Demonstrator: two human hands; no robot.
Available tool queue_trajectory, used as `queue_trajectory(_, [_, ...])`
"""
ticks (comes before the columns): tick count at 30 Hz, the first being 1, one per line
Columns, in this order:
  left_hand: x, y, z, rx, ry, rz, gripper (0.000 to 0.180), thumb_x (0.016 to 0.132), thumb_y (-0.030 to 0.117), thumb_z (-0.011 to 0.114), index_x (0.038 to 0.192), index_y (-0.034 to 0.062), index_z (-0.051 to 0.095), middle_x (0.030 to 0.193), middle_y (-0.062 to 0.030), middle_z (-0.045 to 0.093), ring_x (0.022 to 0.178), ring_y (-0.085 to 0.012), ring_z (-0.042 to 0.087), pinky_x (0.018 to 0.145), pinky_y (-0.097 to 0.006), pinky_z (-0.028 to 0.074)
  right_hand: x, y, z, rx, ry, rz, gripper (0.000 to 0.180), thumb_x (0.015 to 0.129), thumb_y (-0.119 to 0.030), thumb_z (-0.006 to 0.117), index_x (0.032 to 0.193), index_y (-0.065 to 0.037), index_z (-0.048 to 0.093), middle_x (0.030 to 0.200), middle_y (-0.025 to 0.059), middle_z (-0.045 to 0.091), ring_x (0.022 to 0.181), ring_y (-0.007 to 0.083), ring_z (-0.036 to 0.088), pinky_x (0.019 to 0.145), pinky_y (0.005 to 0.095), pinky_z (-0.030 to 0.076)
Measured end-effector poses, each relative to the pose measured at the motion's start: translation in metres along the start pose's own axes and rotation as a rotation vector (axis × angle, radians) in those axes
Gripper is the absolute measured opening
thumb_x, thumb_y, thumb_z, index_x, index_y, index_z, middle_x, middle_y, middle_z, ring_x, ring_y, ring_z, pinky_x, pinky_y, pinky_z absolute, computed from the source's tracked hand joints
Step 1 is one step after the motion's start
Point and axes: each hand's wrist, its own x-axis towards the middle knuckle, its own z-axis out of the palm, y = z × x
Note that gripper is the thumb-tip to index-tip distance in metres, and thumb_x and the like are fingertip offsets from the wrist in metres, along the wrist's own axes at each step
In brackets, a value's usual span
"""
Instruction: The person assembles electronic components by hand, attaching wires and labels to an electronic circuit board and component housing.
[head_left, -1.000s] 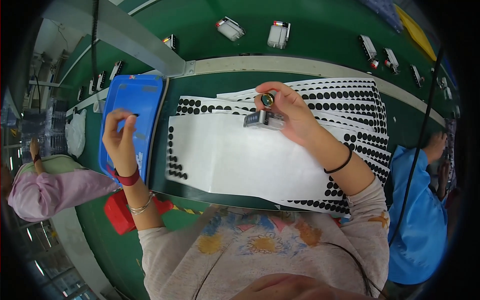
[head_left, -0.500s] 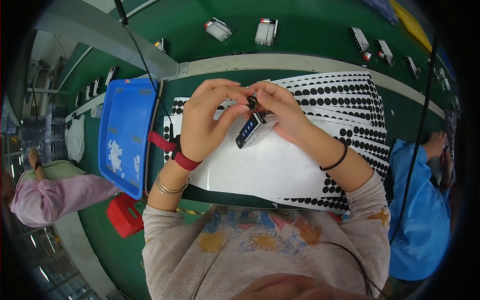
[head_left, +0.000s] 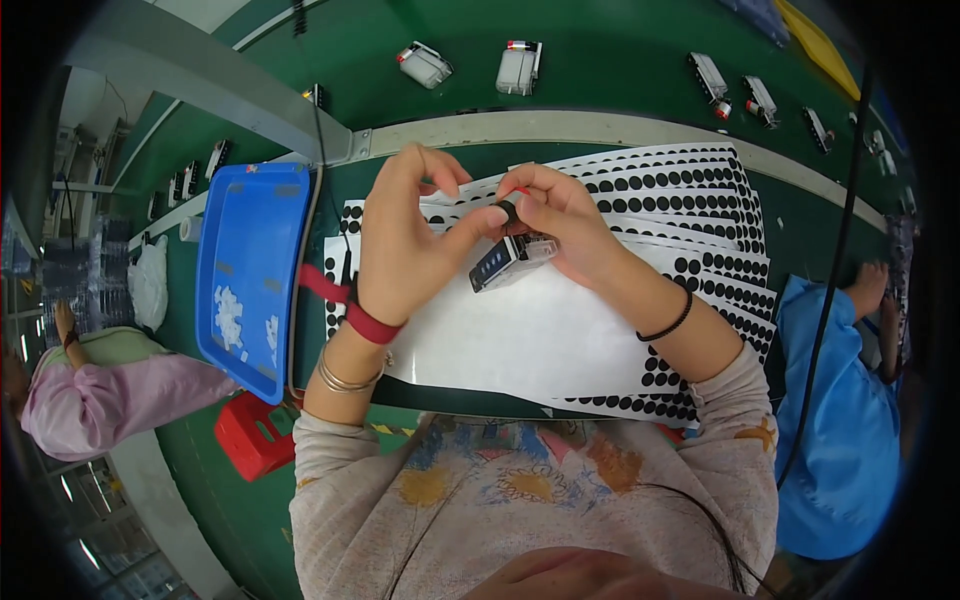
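My right hand [head_left: 570, 222] is closed around a small white-and-black boxy device [head_left: 512, 262] and holds it tilted above the sheets. The device has a dark panel with small light marks on one side, and a short cylinder with a round black end [head_left: 509, 210] and a bit of red. My left hand [head_left: 410, 235] presses its thumb tip against that black end, while its other fingers are raised and apart from the device. Under both hands lie fanned white sheets [head_left: 530, 345] with rows of round black stickers. My right fingers hide part of the device.
At the left stands a blue tray [head_left: 232, 345] with small white pieces in it. Similar devices [head_left: 518, 68] lie on the green surface beyond the pale rail [head_left: 560, 125]. A red stool [head_left: 248, 435] is on the floor. Co-workers sit at both sides; black cables hang nearby.
My left fingers have lifted away from the cylinder, leaving the thumb on its black end. The device stays in my right hand, turned slightly so that red shows.
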Motion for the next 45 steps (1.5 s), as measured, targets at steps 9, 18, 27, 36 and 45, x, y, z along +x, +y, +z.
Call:
queue_trajectory(9, [-0.006,-0.013,0.008,-0.182,-0.063,-0.322,0.041,0.066,0.017,0.075,0.093,0.005,0.046,0.09,-0.007,0.053,0.086,-0.019,0.054,0.067,-0.03,0.045,0.007,0.001,0.005,-0.181,0.349,-0.052,0.019,0.079,-0.008,0.064,0.09,-0.006,0.049,0.085,0.0087,0.065,0.075,0.0103,0.059,0.065,0.022,0.045])
queue_trajectory(18, [-0.017,-0.005,0.018,0.205,0.0,-0.079,0.047,0.07,0.006,0.069,0.112,0.0005,0.047,0.1,-0.0129,0.06,0.089,-0.0222,0.06,0.072,-0.029,0.048,0.006,-0.001,-0.001,0.002,0.311,-0.05,0.022,0.078,-0.002,0.061,0.092,-0.007,0.045,0.099,0.012,0.061,0.085,0.0149,0.059,0.072,0.0279,0.049])
queue_trajectory(27, [0.002,-0.001,-0.009,-0.193,-0.081,-0.283,0.025,0.071,-0.003,0.066,0.095,0.0014,0.064,0.092,-0.0071,0.066,0.083,-0.0161,0.064,0.071,-0.029,0.054,0.004,0.002,-0.004,-0.112,0.21,-0.172,0.02,0.078,0.001,0.06,0.09,-0.008,0.046,0.101,0.0124,0.061,0.092,0.0157,0.057,0.084,0.0282,0.044])
queue_trajectory(36, [0.0,-0.011,-0.004,-0.662,0.05,-0.337,0.055,0.068,-0.018,0.045,0.121,0.0,0.045,0.087,-0.0099,0.065,0.086,-0.0161,0.063,0.075,-0.024,0.051,0.001,0.002,0.008,-0.39,-0.004,-0.312,0.043,0.076,0.006,0.058,0.114,-0.005,0.041,0.118,0.0165,0.051,0.101,0.0179,0.053,0.09,0.0311,0.04])
queue_trajectory(45, [0.006,-0.002,0.006,-0.097,0.186,-0.002,0.046,0.072,0.007,0.066,0.114,0.0026,0.048,0.091,-0.0066,0.059,0.085,-0.0195,0.055,0.068,-0.029,0.046,-0.002,0.006,0.016,-0.939,0.19,-0.547,0.063,0.07,0.001,0.069,0.124,-0.008,0.041,0.091,0.0075,0.063,0.073,0.0075,0.057,0.061,0.0194,0.046])
